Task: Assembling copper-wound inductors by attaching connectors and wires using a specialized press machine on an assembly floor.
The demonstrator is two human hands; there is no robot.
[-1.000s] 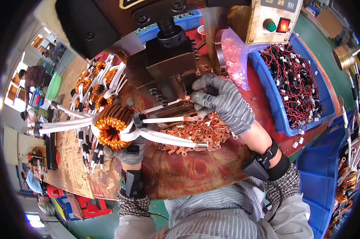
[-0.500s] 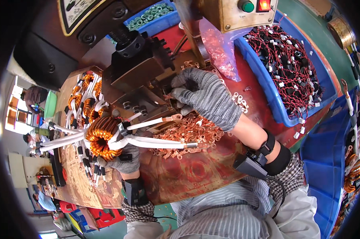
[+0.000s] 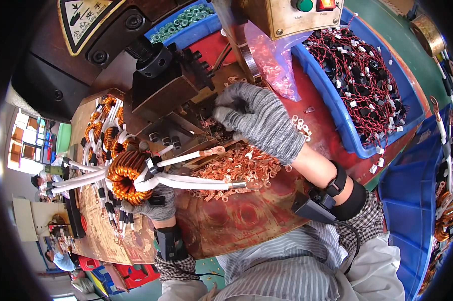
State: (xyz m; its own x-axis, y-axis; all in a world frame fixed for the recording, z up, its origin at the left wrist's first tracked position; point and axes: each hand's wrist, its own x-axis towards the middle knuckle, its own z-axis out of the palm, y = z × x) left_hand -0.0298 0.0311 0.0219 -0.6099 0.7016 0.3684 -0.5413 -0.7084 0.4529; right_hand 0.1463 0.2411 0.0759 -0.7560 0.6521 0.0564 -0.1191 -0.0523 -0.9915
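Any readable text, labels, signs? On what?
Wording isn't copied here, only located:
Black-bordered sign on the dark machine: large print in two scripts, legible.
Beige control box: small labels under the green button and red switch, tiny.
White tags on red-and-black wires: too small to read.

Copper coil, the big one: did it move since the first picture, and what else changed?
The whole view shifted, so the copper coil and the press sit farther left, the coil also lower. Less of the white lead running to the press shows. The left hand still holds the coil; the right hand is still at the press; whether its grip changed is hidden.
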